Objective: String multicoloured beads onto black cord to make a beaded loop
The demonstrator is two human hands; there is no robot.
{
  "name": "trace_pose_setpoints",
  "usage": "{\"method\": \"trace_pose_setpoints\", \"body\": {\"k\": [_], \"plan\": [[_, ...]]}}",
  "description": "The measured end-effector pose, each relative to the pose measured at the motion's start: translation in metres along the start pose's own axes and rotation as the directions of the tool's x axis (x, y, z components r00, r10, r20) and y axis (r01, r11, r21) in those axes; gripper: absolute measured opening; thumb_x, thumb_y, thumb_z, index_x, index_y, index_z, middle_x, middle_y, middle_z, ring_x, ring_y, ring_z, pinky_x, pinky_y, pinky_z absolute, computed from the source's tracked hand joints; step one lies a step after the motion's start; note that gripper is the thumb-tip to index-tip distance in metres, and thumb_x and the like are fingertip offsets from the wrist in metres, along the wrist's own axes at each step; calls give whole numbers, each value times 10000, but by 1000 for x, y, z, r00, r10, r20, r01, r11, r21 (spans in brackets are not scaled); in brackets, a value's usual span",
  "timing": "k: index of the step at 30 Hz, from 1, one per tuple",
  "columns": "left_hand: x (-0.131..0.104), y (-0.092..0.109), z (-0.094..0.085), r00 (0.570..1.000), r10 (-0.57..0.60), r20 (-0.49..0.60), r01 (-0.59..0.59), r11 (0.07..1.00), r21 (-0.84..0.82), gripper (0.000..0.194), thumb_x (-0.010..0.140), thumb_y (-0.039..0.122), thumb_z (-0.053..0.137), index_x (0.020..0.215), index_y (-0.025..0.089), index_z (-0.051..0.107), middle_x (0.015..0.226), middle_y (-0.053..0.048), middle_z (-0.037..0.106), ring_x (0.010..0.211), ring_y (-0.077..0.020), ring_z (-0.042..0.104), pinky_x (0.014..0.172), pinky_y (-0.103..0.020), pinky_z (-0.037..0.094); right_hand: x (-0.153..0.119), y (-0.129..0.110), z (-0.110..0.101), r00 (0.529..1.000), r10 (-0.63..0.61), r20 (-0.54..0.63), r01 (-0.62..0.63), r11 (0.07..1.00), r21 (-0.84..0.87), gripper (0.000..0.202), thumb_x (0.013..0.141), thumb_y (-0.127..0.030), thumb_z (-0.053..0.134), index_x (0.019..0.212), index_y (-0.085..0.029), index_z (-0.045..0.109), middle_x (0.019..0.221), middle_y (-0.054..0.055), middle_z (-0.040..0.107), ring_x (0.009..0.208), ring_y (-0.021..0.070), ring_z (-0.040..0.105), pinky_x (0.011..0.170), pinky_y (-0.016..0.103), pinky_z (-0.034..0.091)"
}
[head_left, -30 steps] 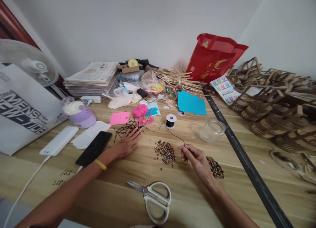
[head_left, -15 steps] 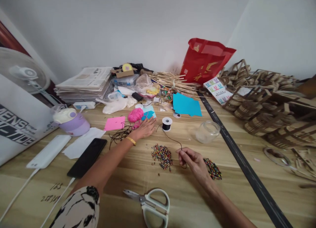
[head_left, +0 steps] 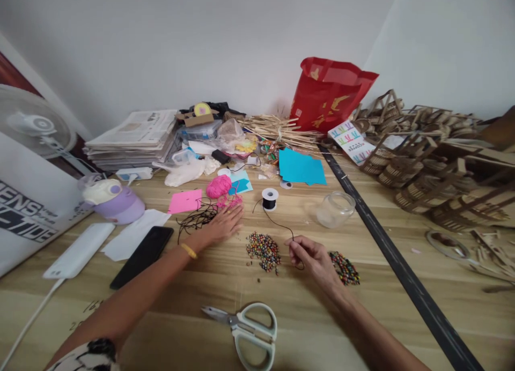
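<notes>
Pinched in the fingers of my right hand (head_left: 308, 256) is a black cord (head_left: 285, 227), which runs to a white spool of black cord (head_left: 270, 199). My left hand (head_left: 226, 221) lies flat with fingers stretched out, beside a tangle of dark cords (head_left: 197, 216) and just below some pink yarn (head_left: 229, 200). Between the two hands is a loose heap of multicoloured beads (head_left: 263, 250). A second group of beads (head_left: 345, 269) sits right of my right hand, partly hidden by it. White-handled scissors (head_left: 245, 328) lie partly open near the front.
A glass jar (head_left: 335, 209) stands right of the spool. Blue paper (head_left: 301, 167), a pink ball of yarn (head_left: 219, 186) and pink paper (head_left: 184, 201) lie farther back. At left are a black phone (head_left: 141, 257) and a purple container (head_left: 119, 203); small woven baskets (head_left: 422, 188) fill the right.
My left hand has drawn back and to the left, away from the blue paper pieces toward the dark cords. My right hand keeps its pinch on the cord; the view has shifted slightly.
</notes>
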State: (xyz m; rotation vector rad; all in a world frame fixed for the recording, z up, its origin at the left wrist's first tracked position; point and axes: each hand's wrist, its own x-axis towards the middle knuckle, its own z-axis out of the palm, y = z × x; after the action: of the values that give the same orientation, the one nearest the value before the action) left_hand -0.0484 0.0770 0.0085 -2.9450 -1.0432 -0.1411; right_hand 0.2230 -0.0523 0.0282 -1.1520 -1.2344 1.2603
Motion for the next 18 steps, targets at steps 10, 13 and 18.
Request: {"method": "trace_pose_setpoints", "body": {"k": [10,13,18], "plan": [[-61,-10,2,995,-91,-32,93,991,95,491,947,362,284,1341,116,441,1463,-133,362,1400,-255,216,1145,-464,181,0,-4,-6,995,-100,5,99,979,-176,362,833,-505,568,813,-155,657,613,-10,501,558,118,464,508,225,382],[-61,-8,1,987,-131,-97,137,989,61,445,949,329,308,1314,139,476,1477,-116,339,1405,-263,193,1140,-480,210,-4,-14,-4,978,-203,47,208,932,-299,331,880,-440,526,746,-167,659,665,10,515,603,130,481,529,233,383],[-39,9,2,980,-86,-178,82,996,-32,428,938,283,378,1348,171,426,1441,-100,393,1387,-250,238,1137,-490,236,-15,-27,8,933,-270,238,350,831,-432,253,931,-298,459,841,-183,665,762,47,611,700,163,568,610,256,425]]}}
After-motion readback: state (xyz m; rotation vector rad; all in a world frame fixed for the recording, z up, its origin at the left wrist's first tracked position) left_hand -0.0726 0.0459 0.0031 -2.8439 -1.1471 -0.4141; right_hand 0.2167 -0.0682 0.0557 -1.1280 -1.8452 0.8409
